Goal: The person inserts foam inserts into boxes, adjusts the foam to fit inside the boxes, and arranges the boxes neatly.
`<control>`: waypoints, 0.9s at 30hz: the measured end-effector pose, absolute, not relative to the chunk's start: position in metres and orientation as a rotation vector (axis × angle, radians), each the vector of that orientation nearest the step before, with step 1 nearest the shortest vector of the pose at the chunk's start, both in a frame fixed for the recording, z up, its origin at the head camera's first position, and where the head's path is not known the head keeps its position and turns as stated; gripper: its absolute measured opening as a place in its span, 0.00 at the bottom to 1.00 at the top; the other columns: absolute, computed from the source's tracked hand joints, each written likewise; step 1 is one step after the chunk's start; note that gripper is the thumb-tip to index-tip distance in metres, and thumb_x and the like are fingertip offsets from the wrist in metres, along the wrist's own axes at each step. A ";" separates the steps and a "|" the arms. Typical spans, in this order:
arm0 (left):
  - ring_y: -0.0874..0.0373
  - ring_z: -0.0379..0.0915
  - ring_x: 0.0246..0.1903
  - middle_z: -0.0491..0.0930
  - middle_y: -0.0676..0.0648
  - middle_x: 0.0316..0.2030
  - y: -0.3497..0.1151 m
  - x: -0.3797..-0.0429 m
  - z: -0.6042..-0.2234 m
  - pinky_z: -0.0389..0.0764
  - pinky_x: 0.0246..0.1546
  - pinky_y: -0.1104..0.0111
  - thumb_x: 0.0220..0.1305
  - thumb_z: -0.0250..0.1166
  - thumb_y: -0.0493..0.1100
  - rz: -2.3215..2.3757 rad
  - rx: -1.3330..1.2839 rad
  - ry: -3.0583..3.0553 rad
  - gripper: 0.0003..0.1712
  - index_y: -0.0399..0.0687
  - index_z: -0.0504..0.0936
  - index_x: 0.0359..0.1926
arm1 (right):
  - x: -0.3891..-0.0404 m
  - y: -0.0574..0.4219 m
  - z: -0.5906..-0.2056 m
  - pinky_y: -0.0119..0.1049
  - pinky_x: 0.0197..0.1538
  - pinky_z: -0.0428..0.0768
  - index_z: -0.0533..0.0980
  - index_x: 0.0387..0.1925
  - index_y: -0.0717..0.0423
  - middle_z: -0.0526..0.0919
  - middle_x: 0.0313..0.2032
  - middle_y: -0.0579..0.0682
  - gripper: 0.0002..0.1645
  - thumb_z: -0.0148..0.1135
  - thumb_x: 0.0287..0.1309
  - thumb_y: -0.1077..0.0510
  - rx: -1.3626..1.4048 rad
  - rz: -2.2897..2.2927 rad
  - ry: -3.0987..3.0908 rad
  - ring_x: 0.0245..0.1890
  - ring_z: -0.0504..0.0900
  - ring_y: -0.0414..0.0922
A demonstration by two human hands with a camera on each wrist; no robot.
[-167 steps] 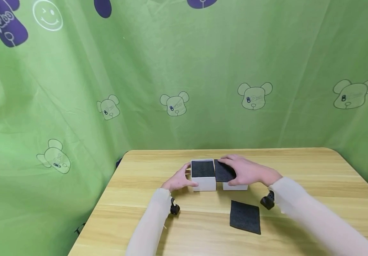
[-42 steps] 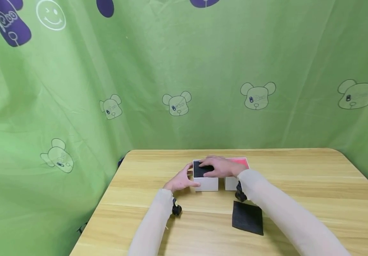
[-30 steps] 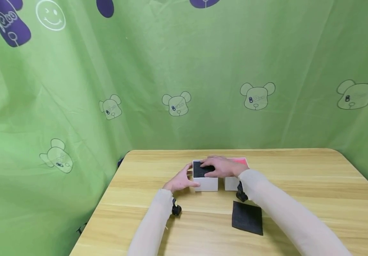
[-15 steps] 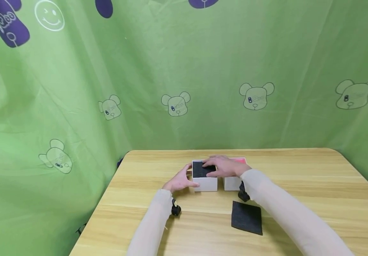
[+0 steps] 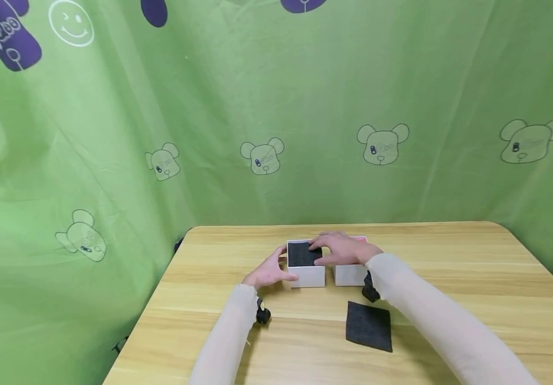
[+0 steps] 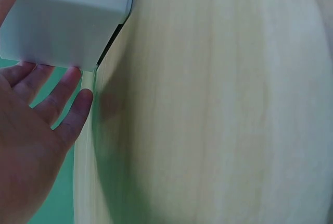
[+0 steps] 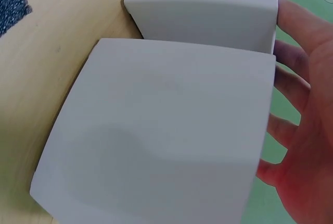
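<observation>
My left hand [image 5: 269, 270] holds the left white box [image 5: 307, 277], thumb on its front face, other fingers at its left side. In the left wrist view the fingertips touch the side of this box [image 6: 62, 31]. A black felt-like square [image 5: 299, 255] lies in the top of that box. Over the square's right part is my right hand [image 5: 341, 250], thumb and fingers spread, fingertips on or just above it. The right white box [image 5: 350, 275], pink inside, stands beside the left one, partly under my right hand and wrist. In the right wrist view my fingers [image 7: 291, 91] look relaxed.
Another black square [image 5: 369, 326] lies flat on the wooden table [image 5: 305, 342], in front of the right box. A green curtain [image 5: 276, 198] with printed bear heads hangs behind the table and along its sides. Black wrist cameras [image 5: 263, 314] sit under both sleeves.
About five seconds ago my right hand held a black square over the right box; that square was carried left onto the left box. Lately my right hand slides slightly right. My left hand stays put.
</observation>
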State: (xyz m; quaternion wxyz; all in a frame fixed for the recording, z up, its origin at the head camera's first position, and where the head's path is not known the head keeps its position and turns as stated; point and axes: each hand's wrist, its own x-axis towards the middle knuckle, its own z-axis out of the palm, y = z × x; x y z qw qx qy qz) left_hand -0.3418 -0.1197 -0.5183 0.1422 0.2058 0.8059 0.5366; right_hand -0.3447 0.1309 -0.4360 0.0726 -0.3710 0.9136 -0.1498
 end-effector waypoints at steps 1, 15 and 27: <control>0.47 0.59 0.63 0.56 0.44 0.68 -0.119 -0.341 -0.518 0.65 0.61 0.59 0.49 0.74 0.38 1.546 0.596 2.327 0.56 0.45 0.47 0.73 | -0.344 0.131 -0.436 0.60 0.64 0.54 0.75 0.58 0.52 0.69 0.63 0.51 0.28 0.60 0.60 0.43 -1.114 -0.454 2.746 0.66 0.59 0.57; 0.46 0.58 0.64 0.56 0.44 0.68 -0.120 -0.345 -0.524 0.64 0.61 0.57 0.48 0.75 0.37 1.578 0.585 2.283 0.57 0.47 0.48 0.73 | -0.345 0.137 -0.438 0.58 0.63 0.58 0.77 0.53 0.49 0.72 0.60 0.51 0.25 0.62 0.57 0.42 -1.055 -0.476 2.781 0.63 0.64 0.57; 0.46 0.58 0.64 0.56 0.45 0.68 -0.121 -0.347 -0.527 0.63 0.61 0.57 0.48 0.75 0.38 1.561 0.590 2.309 0.57 0.47 0.48 0.73 | -0.349 0.136 -0.441 0.55 0.58 0.65 0.78 0.45 0.47 0.74 0.57 0.51 0.19 0.63 0.56 0.41 -1.075 -0.486 2.797 0.56 0.71 0.53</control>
